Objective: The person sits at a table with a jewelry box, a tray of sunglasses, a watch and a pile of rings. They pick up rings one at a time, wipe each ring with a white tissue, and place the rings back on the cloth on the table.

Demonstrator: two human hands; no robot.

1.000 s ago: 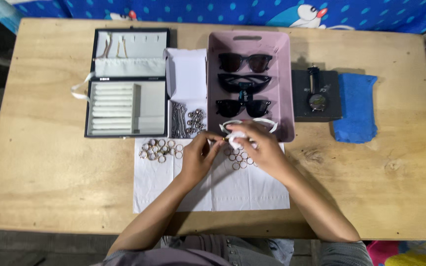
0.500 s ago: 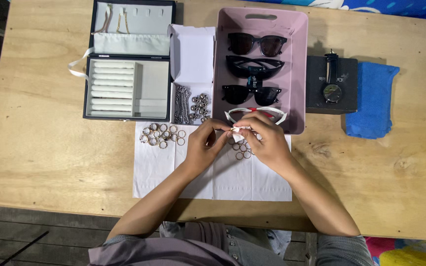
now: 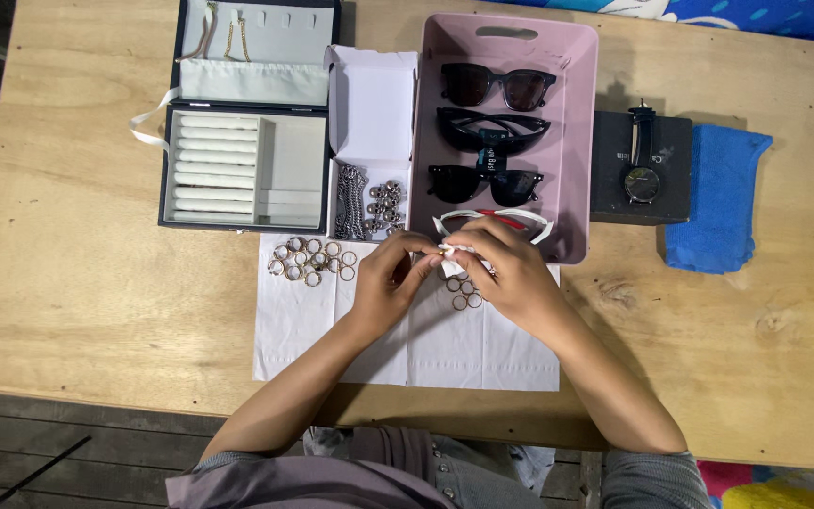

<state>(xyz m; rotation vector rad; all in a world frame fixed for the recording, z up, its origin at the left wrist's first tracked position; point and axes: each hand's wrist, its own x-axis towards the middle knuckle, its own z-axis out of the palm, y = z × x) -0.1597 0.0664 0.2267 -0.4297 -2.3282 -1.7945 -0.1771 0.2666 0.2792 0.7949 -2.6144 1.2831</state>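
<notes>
Both hands (image 3: pixel 454 269) pinching, seemingly, a ring (image 3: pixel 447 251)

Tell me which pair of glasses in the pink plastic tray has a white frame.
The white-framed pair with red temples, at the near end of the pink plastic tray, just beyond the hands. The other three pairs of sunglasses are all black.

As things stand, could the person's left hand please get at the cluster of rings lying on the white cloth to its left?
Probably yes: the left hand is beside the rings on the white cloth, with nothing between, though its fingertips are pinching something small with the right hand.
</notes>
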